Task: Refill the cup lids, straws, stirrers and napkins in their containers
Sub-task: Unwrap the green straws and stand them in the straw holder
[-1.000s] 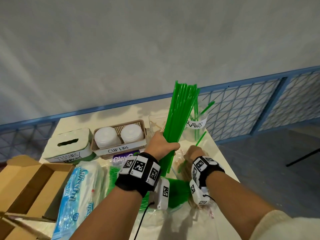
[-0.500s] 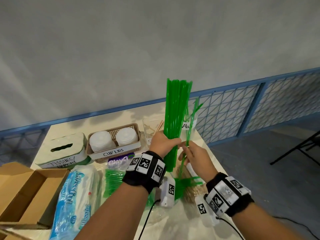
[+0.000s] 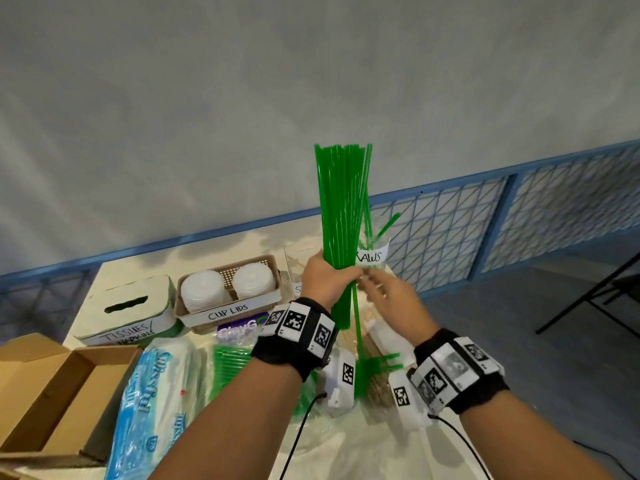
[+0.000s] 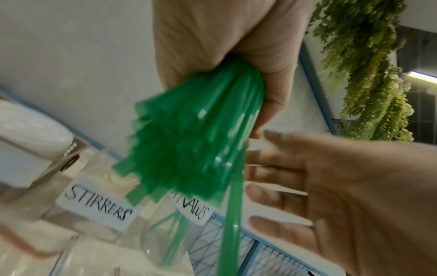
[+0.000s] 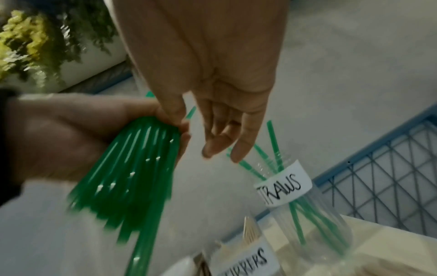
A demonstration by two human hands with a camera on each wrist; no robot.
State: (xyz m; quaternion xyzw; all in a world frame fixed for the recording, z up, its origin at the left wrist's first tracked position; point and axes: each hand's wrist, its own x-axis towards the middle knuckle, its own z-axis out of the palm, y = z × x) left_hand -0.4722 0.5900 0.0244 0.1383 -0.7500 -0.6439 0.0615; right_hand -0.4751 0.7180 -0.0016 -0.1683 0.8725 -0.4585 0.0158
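My left hand (image 3: 329, 278) grips a thick bundle of green straws (image 3: 341, 209) upright above the table's far side. One straw (image 3: 356, 337) hangs lower than the rest. My right hand (image 3: 384, 292) is beside the fist with fingers straight, holding nothing; its thumb touches the left fingers (image 5: 182, 127). The left wrist view shows the fist (image 4: 236, 46) round the straw ends (image 4: 184, 149) and the flat right hand (image 4: 331, 186). Behind stand the clear STRAWS cup (image 3: 372, 258) (image 5: 307, 214) with a few straws and the STIRRERS cup (image 4: 94, 211).
At the back left stand a CUP LIDS basket (image 3: 228, 311) and a tissue box (image 3: 128, 313). A napkin pack (image 3: 152, 393), a bag of straws (image 3: 228, 362) and wooden stirrers (image 3: 374, 382) lie below my wrists. An open cardboard box (image 3: 52, 393) sits left; a blue railing (image 3: 485, 220) runs behind.
My right hand came up from the table with one straw, joined it to the bundle, then let go and opened. The bundle went from tilted right to upright.
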